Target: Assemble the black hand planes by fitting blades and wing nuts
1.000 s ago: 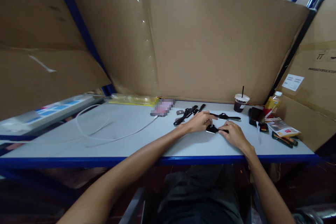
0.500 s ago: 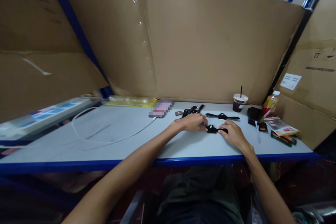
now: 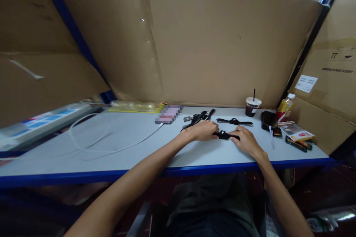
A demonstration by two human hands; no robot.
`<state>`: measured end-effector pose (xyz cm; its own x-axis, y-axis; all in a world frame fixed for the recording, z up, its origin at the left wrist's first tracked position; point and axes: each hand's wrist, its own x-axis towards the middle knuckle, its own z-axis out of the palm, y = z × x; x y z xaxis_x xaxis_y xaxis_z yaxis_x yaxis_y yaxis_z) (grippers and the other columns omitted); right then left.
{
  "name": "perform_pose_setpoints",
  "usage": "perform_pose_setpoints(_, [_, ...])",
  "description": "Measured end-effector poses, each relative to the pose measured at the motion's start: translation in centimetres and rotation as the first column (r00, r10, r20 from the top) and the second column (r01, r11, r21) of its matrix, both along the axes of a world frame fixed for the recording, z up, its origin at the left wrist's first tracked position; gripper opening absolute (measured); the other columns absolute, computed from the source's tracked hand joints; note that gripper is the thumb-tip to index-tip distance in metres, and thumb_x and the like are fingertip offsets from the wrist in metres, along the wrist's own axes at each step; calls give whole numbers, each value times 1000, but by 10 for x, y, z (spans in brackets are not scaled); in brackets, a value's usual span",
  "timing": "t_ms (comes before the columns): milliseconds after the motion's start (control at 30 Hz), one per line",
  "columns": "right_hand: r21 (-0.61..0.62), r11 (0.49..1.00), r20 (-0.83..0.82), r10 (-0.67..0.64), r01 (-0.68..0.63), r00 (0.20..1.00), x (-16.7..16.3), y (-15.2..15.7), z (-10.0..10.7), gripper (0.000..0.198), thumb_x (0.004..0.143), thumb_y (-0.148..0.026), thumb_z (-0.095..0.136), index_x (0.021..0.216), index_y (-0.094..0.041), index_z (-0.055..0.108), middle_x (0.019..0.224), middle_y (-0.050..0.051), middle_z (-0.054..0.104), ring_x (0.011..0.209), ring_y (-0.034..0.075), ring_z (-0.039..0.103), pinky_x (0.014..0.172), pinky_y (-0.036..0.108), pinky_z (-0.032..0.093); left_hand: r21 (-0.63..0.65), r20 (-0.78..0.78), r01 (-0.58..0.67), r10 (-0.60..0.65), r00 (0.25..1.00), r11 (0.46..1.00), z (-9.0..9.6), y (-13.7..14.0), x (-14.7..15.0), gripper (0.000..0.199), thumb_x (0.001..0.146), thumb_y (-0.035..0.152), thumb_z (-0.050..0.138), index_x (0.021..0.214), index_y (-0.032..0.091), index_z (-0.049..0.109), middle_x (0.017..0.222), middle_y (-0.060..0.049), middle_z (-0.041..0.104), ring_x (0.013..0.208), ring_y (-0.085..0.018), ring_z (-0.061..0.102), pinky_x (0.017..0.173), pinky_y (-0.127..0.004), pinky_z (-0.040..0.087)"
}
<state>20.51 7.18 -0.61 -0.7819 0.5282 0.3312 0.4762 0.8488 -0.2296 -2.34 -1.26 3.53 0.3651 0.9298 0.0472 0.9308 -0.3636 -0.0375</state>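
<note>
On the white desk (image 3: 139, 161), left hand (image 3: 204, 130) just shifted to grip the black tool (image 3: 223, 135) by its left end, right hand (image 3: 245, 140) pinching the other, so it's probably steadier now.

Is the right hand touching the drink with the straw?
No, the right hand is on a black tool, and the drink stands farther back.

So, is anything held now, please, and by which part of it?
The front black tool: left grip at its left end, right grip on its right handle.
</note>
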Motion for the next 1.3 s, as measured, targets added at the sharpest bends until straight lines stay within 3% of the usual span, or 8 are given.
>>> perform_pose_setpoints(433, [57,998,127,9,-16,992,-2,3,-7,44,100,-22,53,144,-24,58,107,9,60,102,23,54,92,35,40,-49,132,5,2,991,999,-3,8,-7,27,90,33,69,114,22,71,102,-5,73,89,-21,66,70,-28,42])
perform_pose_setpoints(833, [20,1000,106,20,-22,994,-1,3,-5,41,99,-20,55,139,-25,62,105,8,60,100,22,54,91,33,41,-57,199,25,-14,980,998,-5,10,-8,25,88,33,71,110,21,73,95,-4,73,80,-18,64,69,-28,41])
perform_pose_setpoints(1067, [-30,999,3,22,-21,1000,0,2,-1,29,96,-21,61,122,-26,74,102,6,65,101,20,59,91,31,44,-80,153,-2,14,988,997,-4,11,-13,21,86,31,70,104,22,76,99,-5,76,86,-19,67,70,-27,43])
perform_pose_setpoints(1300, [-16,1000,-17,23,-24,1000,0,4,-2,27,94,-20,65,118,-27,76,101,4,68,99,20,61,87,30,45,-25,104,6,-3,995,1000,-5,7,-11,16,88,32,67,94,22,77,94,-6,75,81,-20,67,70,-29,43])
